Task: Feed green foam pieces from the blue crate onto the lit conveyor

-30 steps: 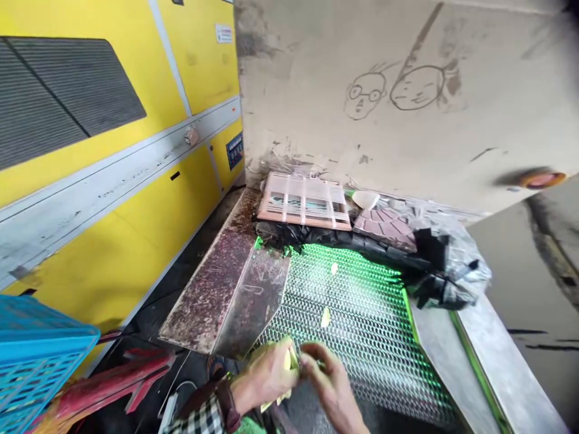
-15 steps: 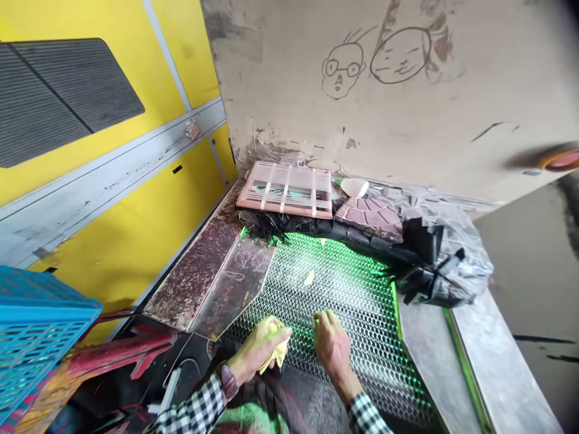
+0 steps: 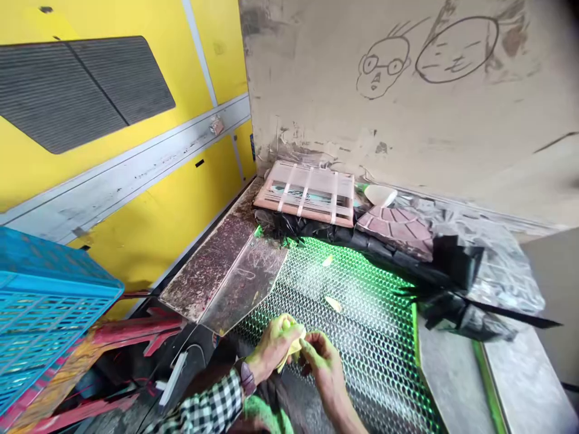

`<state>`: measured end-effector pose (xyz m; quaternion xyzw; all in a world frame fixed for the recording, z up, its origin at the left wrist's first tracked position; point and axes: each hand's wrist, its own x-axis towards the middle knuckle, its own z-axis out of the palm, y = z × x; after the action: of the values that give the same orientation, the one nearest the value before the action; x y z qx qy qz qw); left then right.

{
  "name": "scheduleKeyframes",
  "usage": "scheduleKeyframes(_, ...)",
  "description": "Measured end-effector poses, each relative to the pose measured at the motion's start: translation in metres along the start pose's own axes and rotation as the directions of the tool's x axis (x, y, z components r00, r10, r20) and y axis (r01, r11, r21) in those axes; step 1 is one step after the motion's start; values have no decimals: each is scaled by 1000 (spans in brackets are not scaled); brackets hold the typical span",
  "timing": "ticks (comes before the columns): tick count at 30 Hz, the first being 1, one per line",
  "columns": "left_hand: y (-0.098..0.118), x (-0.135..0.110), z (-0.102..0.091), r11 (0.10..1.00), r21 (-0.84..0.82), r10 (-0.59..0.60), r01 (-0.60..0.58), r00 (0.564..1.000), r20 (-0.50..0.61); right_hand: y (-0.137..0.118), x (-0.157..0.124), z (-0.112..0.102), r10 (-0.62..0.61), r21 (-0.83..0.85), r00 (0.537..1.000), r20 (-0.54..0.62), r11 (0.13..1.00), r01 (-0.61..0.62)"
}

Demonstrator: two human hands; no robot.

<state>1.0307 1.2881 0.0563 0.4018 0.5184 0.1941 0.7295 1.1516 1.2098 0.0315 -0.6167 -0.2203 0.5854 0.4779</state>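
Observation:
My left hand [image 3: 274,346] is closed around a bunch of small pale yellow pieces [image 3: 293,348] at the near edge of a metal honeycomb mesh bed [image 3: 362,313] lit green from below. My right hand [image 3: 322,361] is right beside it, fingers pinched against the same yellow pieces. Two more yellow scraps [image 3: 333,303] lie loose on the mesh farther out, one near the middle and one [image 3: 327,260] toward the back.
A yellow machine housing [image 3: 136,150] fills the left. A blue plastic crate [image 3: 40,313] stands at the near left above red and pink cut scraps [image 3: 131,337]. A taped board [image 3: 312,193], a brown fan-shaped piece [image 3: 398,224] and black scraps [image 3: 447,271] lie behind the mesh, under a scribbled wall.
My right hand has come off the mesh and back to my left hand, meeting the yellow pieces. The view has shifted slightly to the left.

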Motion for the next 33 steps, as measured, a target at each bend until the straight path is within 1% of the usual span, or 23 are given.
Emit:
scheduleKeyframes(2, -6, 5, -1, 1000, -23, -7, 7, 1000, -17, 1, 6, -6, 15, 15, 999, -41, 1000, -15)
scheduleKeyframes(6, -20, 13, -4, 997, -4, -74, 73, 997, -27, 3, 16, -20, 18, 41, 996, -85, 999, -15)
scheduleKeyframes(8, -24, 14, -4, 999, -2, -53, 53, 998, -44, 5, 20, -29, 12, 22, 991, -132, 1000, -9)
scheduleKeyframes(11, -25, 12, -4, 1000, 15, 3, -1, 997, -75, 8, 26, -45, -33, -78, 977, -212, 997, 17)
scheduleKeyframes(13, -25, 10, -5, 999, 38, 11, -8, 996, -85, 10, 27, -55, -124, -244, 965, -231, 967, 66)
scheduleKeyframes(14, -24, 9, -6, 999, 46, 14, -10, 996, -90, 10, 28, -58, -190, -365, 957, -221, 926, 99)
scheduleKeyframes(15, -24, 8, -6, 999, 50, 20, -15, 995, -98, 10, 30, -60, -261, -495, 944, -200, 859, 132)
scheduleKeyframes(17, -24, 6, -7, 998, 48, 35, -30, 993, -110, 8, 35, -57, -393, -717, 911, -125, 671, 191)
scheduleKeyframes(18, -24, 5, -7, 998, 48, 37, -31, 993, -114, 5, 40, -54, -441, -789, 894, -79, 576, 215)
scheduleKeyframes(20, -24, 3, -6, 998, 55, 33, -27, 992, -124, -1, 53, -46, -510, -870, 860, 17, 417, 264)
scheduleKeyframes(21, -25, 2, -6, 998, 61, 30, -23, 992, -126, -4, 61, -43, -526, -889, 848, 63, 357, 287)
scheduleKeyframes(22, -25, 1, -6, 998, 66, 30, -22, 992, -124, -8, 68, -42, -533, -899, 841, 93, 317, 301)
scheduleKeyframes(23, -26, 0, -6, 997, 69, 33, -24, 992, -126, -11, 76, -42, -532, -905, 841, 101, 302, 300)
scheduleKeyframes(24, -28, -1, -7, 997, 71, 38, -30, 991, -126, -13, 82, -46, -523, -905, 848, 87, 313, 286)
scheduleKeyframes(25, -29, -2, -8, 997, 73, 44, -35, 991, -128, -15, 87, -51, -510, -900, 858, 55, 347, 264)
scheduleKeyframes(28, -32, -4, -16, 995, 92, 52, -39, 988, -143, -16, 95, -75, -448, -846, 892, -68, 499, 186)
scheduleKeyframes(29, -32, -5, -19, 994, 101, 47, -32, 988, -150, -14, 94, -82, -437, -832, 895, -92, 527, 172)
scheduleKeyframes(30, -32, -5, -23, 994, 108, 42, -25, 987, -157, -12, 93, -89, -441, -831, 891, -102, 530, 167)
scheduleKeyframes(31, -31, -5, -26, 993, 115, 37, -18, 986, -165, -10, 91, -93, -460, -847, 882, -101, 506, 167)
scheduleKeyframes(33, -29, -6, -31, 993, 121, 36, -16, 985, -168, -3, 85, -94, -515, -901, 856, -52, 394, 183)
